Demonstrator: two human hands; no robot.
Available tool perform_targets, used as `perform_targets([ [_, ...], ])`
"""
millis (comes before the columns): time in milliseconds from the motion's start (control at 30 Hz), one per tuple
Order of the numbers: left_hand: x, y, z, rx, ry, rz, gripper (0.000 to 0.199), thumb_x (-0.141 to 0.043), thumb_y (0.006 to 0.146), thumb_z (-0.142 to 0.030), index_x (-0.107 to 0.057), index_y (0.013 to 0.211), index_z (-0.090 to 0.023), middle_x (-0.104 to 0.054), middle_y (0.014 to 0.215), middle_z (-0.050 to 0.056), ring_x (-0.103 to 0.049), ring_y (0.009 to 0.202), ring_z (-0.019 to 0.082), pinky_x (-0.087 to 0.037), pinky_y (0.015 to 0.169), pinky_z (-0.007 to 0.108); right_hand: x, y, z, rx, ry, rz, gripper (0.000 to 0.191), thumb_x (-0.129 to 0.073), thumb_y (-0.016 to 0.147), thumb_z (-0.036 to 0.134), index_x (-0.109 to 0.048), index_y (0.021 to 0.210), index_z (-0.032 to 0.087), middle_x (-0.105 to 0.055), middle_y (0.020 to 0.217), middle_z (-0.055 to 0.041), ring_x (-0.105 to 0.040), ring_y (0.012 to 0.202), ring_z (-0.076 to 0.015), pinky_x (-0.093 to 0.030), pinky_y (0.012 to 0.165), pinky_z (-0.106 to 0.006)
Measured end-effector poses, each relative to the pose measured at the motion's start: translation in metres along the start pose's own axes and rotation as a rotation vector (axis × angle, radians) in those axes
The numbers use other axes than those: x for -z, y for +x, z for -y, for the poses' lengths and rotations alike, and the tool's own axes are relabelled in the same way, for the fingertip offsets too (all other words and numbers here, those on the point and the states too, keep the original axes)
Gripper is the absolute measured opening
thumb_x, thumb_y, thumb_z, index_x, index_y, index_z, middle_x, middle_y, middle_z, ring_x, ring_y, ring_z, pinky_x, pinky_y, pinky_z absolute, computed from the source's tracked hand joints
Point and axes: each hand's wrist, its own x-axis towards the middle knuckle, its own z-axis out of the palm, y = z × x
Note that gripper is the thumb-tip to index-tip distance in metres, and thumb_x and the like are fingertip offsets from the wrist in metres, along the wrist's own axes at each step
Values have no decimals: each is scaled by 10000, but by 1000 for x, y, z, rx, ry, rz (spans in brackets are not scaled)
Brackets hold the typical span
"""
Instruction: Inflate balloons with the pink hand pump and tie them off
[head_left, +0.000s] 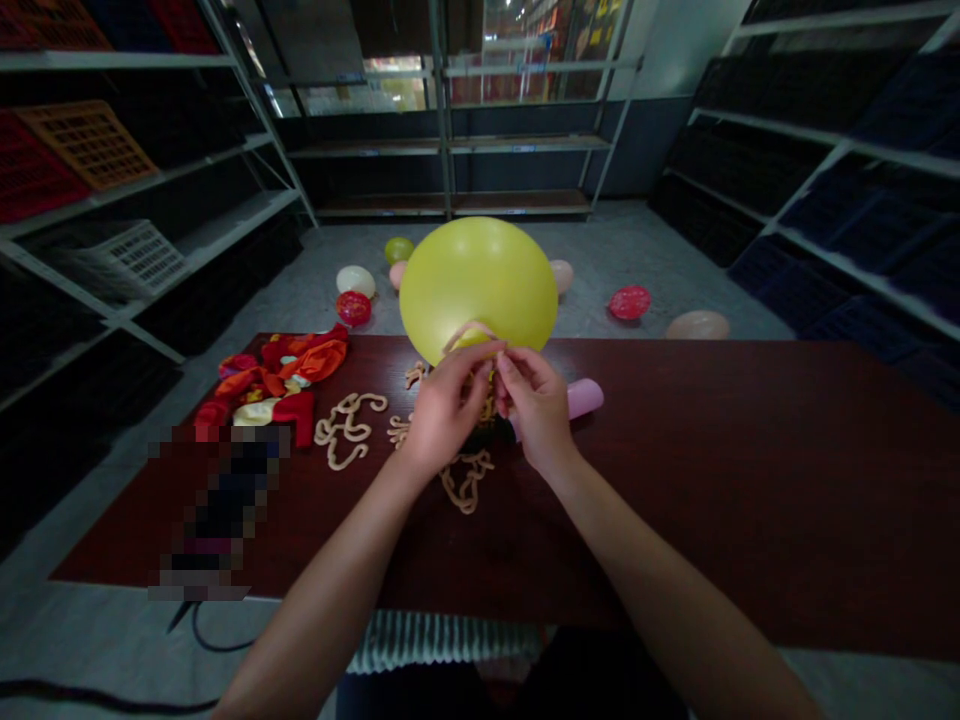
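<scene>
A large inflated yellow balloon [480,280] stands just beyond both hands, over the far edge of the dark red table [712,480]. My left hand [452,400] and my right hand [534,400] meet at the balloon's near lower side, their fingers closed in pinches close together. What the fingertips hold is too small to make out; a pale pink strip [469,328] arches above them against the balloon. Tan twisted strands [466,485] lie below my left hand, with more strands [349,430] to the left. Behind my right hand lies a pink-purple cylinder [585,398].
Deflated red and orange balloons [311,360] are heaped at the table's left. Nearer lies a pixelated dark object [229,510]. Red balloons [628,302] and pale balloons [355,282] rest on the floor beyond. Shelves with crates [90,145] stand around.
</scene>
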Motion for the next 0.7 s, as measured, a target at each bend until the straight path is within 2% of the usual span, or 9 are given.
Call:
perform_targets([
  [133, -5, -2, -2, -92, 165, -2, 282, -509, 1006, -104, -582, 1268, -179, -688, 1228, 93, -629, 1191, 189, -499, 1052, 360, 0, -3, -3, 145, -199, -91, 248, -632, 886, 478, -611, 896, 231, -570, 645, 50, -490, 504, -87, -390, 446, -221],
  [267, -9, -4, 0, -38, 271, -4, 167, -509, 1025, -176, -568, 1181, -164, -697, 1139, 111, -667, 1098, 213, -541, 961, 358, 2, -6, -5, 254, -428, -172, 212, -568, 937, 434, -615, 940, 228, -655, 789, 2, -596, 681, -126, -470, 593, -252],
  [333, -10, -5, 2, 4, 316, -6, 123, -498, 1035, -226, -560, 1120, -163, -692, 1087, 120, -679, 1041, 231, -556, 899, 361, 4, -7, -4, 285, -516, -196, 182, -558, 946, 401, -618, 946, 228, -672, 821, -10, -609, 710, -137, -480, 644, -271],
  [533, -10, -5, 6, 57, 344, 4, 104, -439, 1055, -251, -511, 1069, -177, -654, 1060, 115, -658, 959, 221, -536, 842, 351, 7, -8, -5, 420, -690, -150, 128, -524, 957, 322, -621, 941, 240, -706, 905, -40, -632, 798, -169, -496, 769, -320],
  [700, -7, -3, 4, 158, 278, 52, 79, -434, 1039, -233, -492, 1027, -180, -639, 981, 110, -630, 877, 227, -518, 792, 365, 16, -3, -13, 546, -834, -91, 146, -513, 979, 293, -649, 960, 245, -730, 901, -36, -666, 812, -168, -509, 785, -313],
])
